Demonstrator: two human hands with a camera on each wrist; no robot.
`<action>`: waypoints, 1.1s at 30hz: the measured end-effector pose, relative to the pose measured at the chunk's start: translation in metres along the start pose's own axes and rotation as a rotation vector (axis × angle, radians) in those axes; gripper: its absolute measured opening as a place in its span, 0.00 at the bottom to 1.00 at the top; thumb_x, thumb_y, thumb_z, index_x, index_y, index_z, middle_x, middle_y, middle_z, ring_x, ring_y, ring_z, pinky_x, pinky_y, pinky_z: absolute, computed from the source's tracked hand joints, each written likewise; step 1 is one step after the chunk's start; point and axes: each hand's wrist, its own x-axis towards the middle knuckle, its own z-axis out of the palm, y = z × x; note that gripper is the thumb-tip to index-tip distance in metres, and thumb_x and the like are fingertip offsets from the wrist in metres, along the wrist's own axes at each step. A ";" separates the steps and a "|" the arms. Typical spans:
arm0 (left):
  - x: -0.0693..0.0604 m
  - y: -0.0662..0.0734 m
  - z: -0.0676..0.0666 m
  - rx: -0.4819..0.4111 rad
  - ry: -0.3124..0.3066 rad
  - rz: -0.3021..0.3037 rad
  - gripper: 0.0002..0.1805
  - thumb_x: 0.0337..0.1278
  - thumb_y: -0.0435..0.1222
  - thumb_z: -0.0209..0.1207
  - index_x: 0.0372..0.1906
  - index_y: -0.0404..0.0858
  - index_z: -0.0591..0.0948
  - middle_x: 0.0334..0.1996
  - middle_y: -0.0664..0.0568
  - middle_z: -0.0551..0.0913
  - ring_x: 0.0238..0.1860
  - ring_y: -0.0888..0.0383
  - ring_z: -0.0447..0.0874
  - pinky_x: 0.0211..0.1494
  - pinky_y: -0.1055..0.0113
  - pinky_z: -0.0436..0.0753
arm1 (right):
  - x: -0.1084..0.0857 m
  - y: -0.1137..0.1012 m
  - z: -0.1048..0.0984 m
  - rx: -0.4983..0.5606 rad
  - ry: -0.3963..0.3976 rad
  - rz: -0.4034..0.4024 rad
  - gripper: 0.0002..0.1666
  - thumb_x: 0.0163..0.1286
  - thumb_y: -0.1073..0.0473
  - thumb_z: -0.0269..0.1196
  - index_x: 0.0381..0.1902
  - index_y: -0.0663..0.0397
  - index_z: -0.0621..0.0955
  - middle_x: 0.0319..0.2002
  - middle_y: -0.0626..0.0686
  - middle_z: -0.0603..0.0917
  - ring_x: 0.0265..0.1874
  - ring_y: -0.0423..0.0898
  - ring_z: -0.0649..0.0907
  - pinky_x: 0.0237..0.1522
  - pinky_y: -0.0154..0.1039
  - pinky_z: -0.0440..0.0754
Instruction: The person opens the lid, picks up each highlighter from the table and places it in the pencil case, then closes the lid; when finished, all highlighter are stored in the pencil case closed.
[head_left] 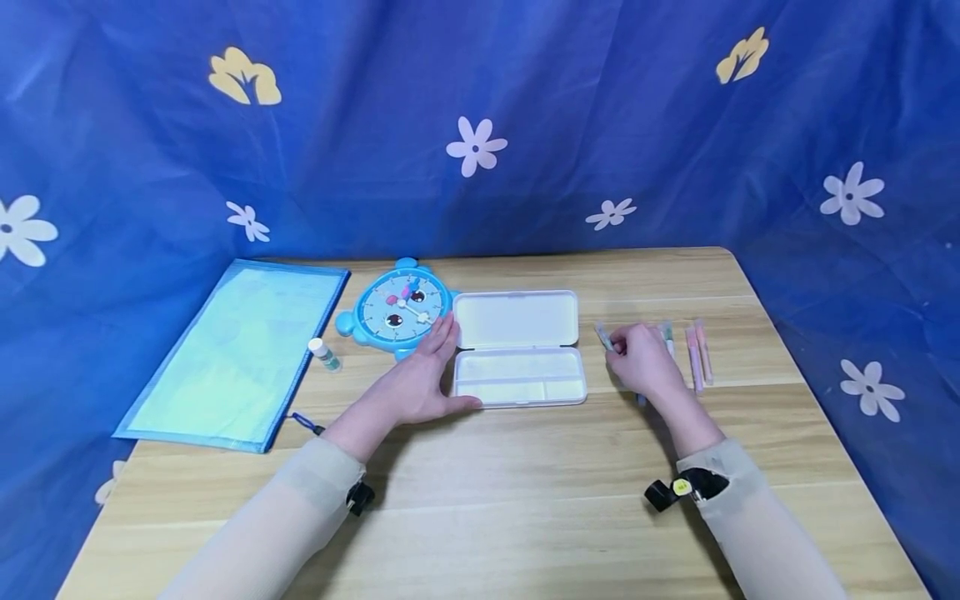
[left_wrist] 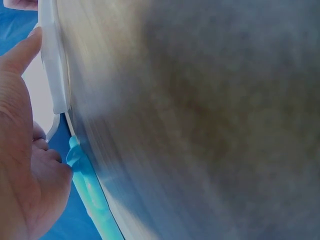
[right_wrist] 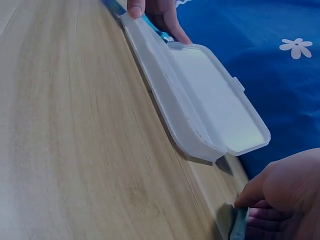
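An open white pencil case (head_left: 517, 377) lies on the table, its lid (head_left: 517, 319) folded back. My left hand (head_left: 423, 375) rests against its left end, the thumb along the front edge and the fairly straight fingers beside the lid. To the right of the case, my right hand (head_left: 647, 360) pinches a teal pen (right_wrist: 240, 223) between thumb and fingertips. A blue tip (head_left: 641, 400) shows below that hand; I cannot tell whether it belongs to the same pen. Just right of the hand lie a green-ended pen (head_left: 668, 335) and two pink pens (head_left: 694, 360).
A blue bear-shaped clock (head_left: 384, 310) lies behind my left hand. Further left are a small white-capped bottle (head_left: 325, 354) and a blue-edged mesh folder (head_left: 240, 350) with a dark pull cord (head_left: 303, 422). A blue flowered cloth (head_left: 540, 200) hangs behind the table.
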 end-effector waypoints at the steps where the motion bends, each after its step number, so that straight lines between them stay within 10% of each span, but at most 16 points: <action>1: 0.000 0.000 0.000 -0.002 -0.001 -0.001 0.74 0.51 0.74 0.66 0.85 0.32 0.44 0.86 0.44 0.35 0.85 0.45 0.35 0.83 0.51 0.54 | -0.001 -0.001 -0.001 0.008 0.001 -0.001 0.09 0.68 0.69 0.65 0.43 0.68 0.89 0.28 0.53 0.84 0.25 0.47 0.81 0.29 0.42 0.82; 33: 0.000 0.001 -0.001 0.001 -0.010 -0.012 0.74 0.51 0.75 0.65 0.85 0.33 0.43 0.86 0.44 0.35 0.85 0.46 0.35 0.83 0.52 0.53 | -0.007 -0.032 -0.036 0.116 0.153 -0.253 0.09 0.76 0.67 0.65 0.50 0.63 0.88 0.38 0.54 0.84 0.35 0.50 0.80 0.39 0.45 0.77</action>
